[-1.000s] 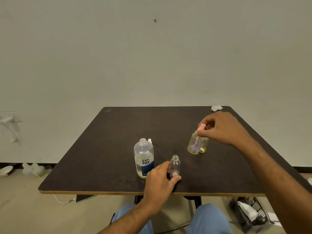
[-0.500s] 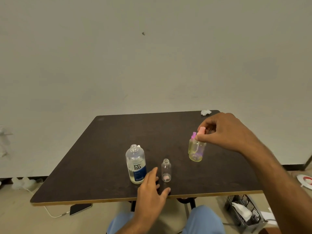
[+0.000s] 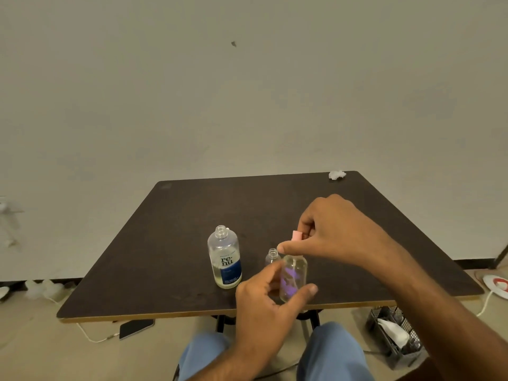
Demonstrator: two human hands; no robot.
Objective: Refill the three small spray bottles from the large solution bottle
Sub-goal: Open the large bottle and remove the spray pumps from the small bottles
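Small spray bottle with purple print (image 3: 293, 276) near the front edge of the tabletop (image 3: 176, 243), its pink spray cap (image 3: 297, 236) pinched by the right hand (image 3: 334, 232); left hand (image 3: 268, 306) curled round the bottle's body. An uncapped small clear bottle (image 3: 272, 256) stands just behind, the open renu solution bottle (image 3: 224, 258) to its left. Crumpled tissue (image 3: 337, 175) at the far right corner

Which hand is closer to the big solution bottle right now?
Left. The left hand is just beside the solution bottle, cupping the spray bottle. The right hand is farther off, pinching that spray bottle's pink cap.
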